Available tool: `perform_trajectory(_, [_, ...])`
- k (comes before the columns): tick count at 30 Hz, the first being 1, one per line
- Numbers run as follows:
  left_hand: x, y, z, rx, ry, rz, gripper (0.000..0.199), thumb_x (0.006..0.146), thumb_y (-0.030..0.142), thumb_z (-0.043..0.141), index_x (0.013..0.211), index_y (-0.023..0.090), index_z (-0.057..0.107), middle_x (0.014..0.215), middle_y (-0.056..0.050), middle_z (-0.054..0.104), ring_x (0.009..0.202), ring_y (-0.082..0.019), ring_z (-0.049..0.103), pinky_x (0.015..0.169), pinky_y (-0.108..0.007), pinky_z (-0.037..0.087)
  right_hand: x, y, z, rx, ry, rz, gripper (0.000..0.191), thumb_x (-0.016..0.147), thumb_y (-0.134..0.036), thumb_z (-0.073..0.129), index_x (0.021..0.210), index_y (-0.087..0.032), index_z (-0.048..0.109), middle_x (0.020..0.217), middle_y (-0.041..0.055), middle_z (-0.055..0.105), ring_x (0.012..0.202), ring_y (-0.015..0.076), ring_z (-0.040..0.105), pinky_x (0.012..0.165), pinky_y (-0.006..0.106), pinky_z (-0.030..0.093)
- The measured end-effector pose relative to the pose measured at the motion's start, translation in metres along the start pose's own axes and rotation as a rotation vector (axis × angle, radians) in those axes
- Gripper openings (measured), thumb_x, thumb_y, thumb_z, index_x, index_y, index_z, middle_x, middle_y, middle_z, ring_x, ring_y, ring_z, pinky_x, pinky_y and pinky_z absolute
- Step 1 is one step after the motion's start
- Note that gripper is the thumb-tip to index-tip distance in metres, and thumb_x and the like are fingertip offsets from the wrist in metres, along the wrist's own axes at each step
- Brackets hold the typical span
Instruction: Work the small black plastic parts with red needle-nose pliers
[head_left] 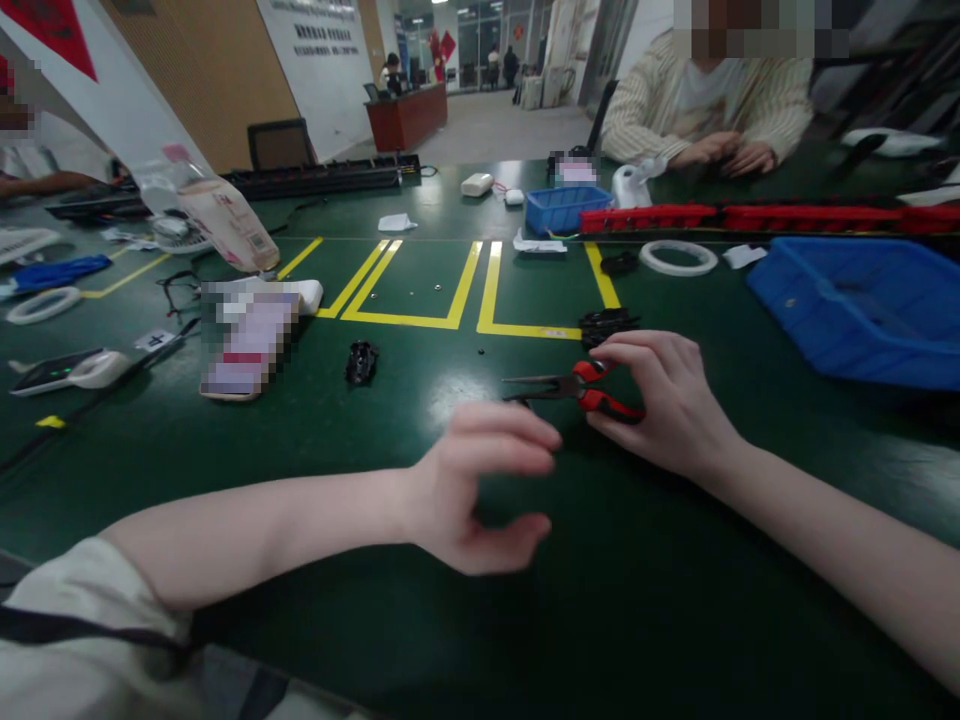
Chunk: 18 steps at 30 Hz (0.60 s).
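Note:
My right hand [667, 405] has its thumb and fingers around the red and black handles of long-nosed pliers [592, 388]. The jaws point left and are parted. Left of the pliers and nearer to me, my left hand [480, 485] is raised over the green table [420, 620], its fingers and thumb apart with nothing between them. Just beyond my right hand are black parts [606, 325] at the corner of a yellow tape outline [525, 331]. Another small black part [361, 362] rests farther left. A tiny dark piece [481, 351] lies between them.
A phone [251, 345] leans at the left near a tilted bottle [229, 222]. At the right is a large blue bin [862, 310], with a white tape roll [679, 258] beside it. Behind stand a small blue basket [566, 210] and a long red strip [765, 218]. A person [709, 110] sits across.

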<state>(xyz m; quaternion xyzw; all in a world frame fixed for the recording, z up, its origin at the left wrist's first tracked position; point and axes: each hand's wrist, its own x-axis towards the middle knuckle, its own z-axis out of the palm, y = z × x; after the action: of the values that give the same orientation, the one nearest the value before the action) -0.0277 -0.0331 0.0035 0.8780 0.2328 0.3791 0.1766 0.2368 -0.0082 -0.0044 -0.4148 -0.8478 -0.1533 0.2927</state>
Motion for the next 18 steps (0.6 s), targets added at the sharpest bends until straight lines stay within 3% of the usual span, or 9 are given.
perform_trajectory(1, [0.001,-0.006,-0.006,0.007,0.160,-0.028,0.056,0.088,0.056,0.045,0.133,0.028,0.030,0.126,-0.011,0.052,0.108,-0.026,0.057,0.084,-0.043,0.052,0.000,0.002,-0.001,-0.013,0.002,-0.010,0.049,0.078,-0.031,0.066,0.123,-0.024,0.046,0.117,0.0136,0.057,0.109,0.0353,0.056,0.087,0.052,0.045])
perform_trajectory(2, [0.004,-0.010,-0.012,0.010,0.231,-0.052,0.063,0.087,0.055,0.047,0.137,0.027,0.022,0.135,-0.013,0.044,0.113,-0.027,0.054,0.088,-0.045,0.050,0.000,0.004,-0.001,-0.023,0.003,-0.031,0.050,0.079,-0.029,0.065,0.124,-0.024,0.045,0.118,0.0133,0.057,0.110,0.0355,0.056,0.088,0.053,0.045])
perform_trajectory(3, [0.008,-0.014,-0.016,0.009,0.226,-0.075,0.069,0.086,0.055,0.050,0.139,0.026,0.018,0.141,-0.014,0.038,0.118,-0.028,0.051,0.093,-0.046,0.047,0.001,0.008,-0.002,-0.023,0.001,-0.066,0.049,0.079,-0.027,0.064,0.124,-0.024,0.045,0.118,0.0131,0.058,0.112,0.0354,0.055,0.089,0.054,0.045])
perform_trajectory(6, [0.017,-0.022,-0.020,0.045,-0.035,-0.151,0.085,0.078,0.060,0.062,0.142,0.023,0.020,0.144,-0.015,0.035,0.127,-0.032,0.044,0.103,-0.050,0.038,0.001,0.018,-0.004,0.010,-0.040,-0.183,0.042,0.081,-0.021,0.059,0.120,-0.025,0.047,0.118,0.0109,0.059,0.117,0.0335,0.054,0.098,0.057,0.043])
perform_trajectory(9, [0.018,-0.025,-0.012,0.130,-0.294,-0.217,0.100,0.069,0.068,0.070,0.144,0.021,0.024,0.144,-0.016,0.039,0.133,-0.037,0.037,0.109,-0.055,0.028,0.001,0.022,-0.004,0.010,-0.084,-0.202,0.035,0.081,-0.019,0.057,0.115,-0.026,0.051,0.115,0.0098,0.061,0.118,0.0329,0.054,0.102,0.059,0.042])
perform_trajectory(12, [0.016,-0.024,-0.004,0.209,-0.351,-0.229,0.098,0.069,0.072,0.068,0.142,0.018,0.030,0.141,-0.016,0.043,0.131,-0.037,0.039,0.108,-0.054,0.028,0.001,0.019,-0.004,0.007,-0.072,-0.166,0.036,0.079,-0.018,0.057,0.114,-0.024,0.054,0.113,0.0112,0.062,0.115,0.0336,0.055,0.102,0.059,0.043])
perform_trajectory(18, [0.019,-0.027,-0.007,0.223,-0.393,-0.205,0.068,0.078,0.063,0.065,0.124,0.017,0.049,0.127,-0.012,0.053,0.115,-0.032,0.050,0.098,-0.049,0.039,0.001,0.013,-0.002,-0.039,-0.043,-0.180,0.032,0.077,-0.021,0.058,0.109,-0.021,0.057,0.100,0.0112,0.062,0.100,0.0319,0.058,0.095,0.054,0.048])
